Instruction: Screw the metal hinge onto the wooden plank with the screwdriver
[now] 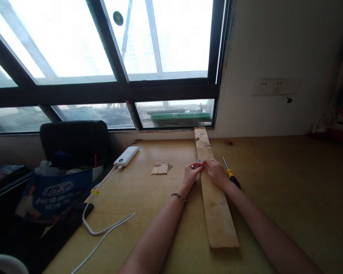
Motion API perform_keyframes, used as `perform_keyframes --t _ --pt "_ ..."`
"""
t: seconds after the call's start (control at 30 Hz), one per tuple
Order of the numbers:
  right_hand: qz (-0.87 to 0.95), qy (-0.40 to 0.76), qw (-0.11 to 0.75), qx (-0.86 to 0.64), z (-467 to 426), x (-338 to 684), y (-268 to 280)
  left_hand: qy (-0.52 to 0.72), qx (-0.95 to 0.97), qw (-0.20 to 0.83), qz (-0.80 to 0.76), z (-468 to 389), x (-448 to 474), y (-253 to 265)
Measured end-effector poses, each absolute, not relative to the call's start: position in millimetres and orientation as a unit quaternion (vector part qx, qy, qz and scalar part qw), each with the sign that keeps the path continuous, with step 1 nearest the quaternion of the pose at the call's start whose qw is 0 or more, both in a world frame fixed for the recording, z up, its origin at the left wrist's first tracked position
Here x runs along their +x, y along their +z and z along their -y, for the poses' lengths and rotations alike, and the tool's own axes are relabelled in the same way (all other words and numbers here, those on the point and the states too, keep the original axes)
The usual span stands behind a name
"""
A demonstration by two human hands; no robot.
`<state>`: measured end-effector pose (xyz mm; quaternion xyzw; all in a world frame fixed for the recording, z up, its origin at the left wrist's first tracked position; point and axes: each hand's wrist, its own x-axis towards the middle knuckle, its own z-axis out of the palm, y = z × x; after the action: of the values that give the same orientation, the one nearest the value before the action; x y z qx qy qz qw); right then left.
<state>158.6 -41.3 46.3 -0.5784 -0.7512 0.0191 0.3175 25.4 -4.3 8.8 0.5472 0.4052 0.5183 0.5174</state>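
Note:
A long pale wooden plank [217,205] lies lengthwise on the wooden desk [288,182], reaching back to the window sill. My left hand [191,175] and my right hand [215,172] meet over the plank's left edge, fingertips pinched on a small metal part [199,164] that looks like a hinge or bracket. Exactly how each hand grips it is too small to tell. A beaded bracelet is on my left wrist. Just right of the plank, beside my right hand, lies a screwdriver [231,175] with a yellow and black handle.
A small cardboard packet [160,168] with screws lies left of the hands. A white power bank [126,156] with a white cable [103,224] sits at the desk's left edge. A black chair back [74,142] and a blue bag [54,190] stand left of the desk. Wall sockets [274,86] are mounted at right.

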Motion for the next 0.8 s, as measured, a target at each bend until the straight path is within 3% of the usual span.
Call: perform_keyframes --t 0.3,0.6,0.8 --pt "0.750 0.019 0.326 -0.576 40.0 158.3 44.1 0.559 0.558 0.468 -0.397 3.1 26.4 5.9" --pt "0.746 0.029 0.331 -0.577 40.2 158.4 45.1 0.521 0.614 0.410 -0.428 9.0 26.7 3.8" --pt "0.746 0.025 0.327 -0.580 40.7 158.6 45.5 0.517 0.591 0.481 -0.390 7.1 23.9 8.9"
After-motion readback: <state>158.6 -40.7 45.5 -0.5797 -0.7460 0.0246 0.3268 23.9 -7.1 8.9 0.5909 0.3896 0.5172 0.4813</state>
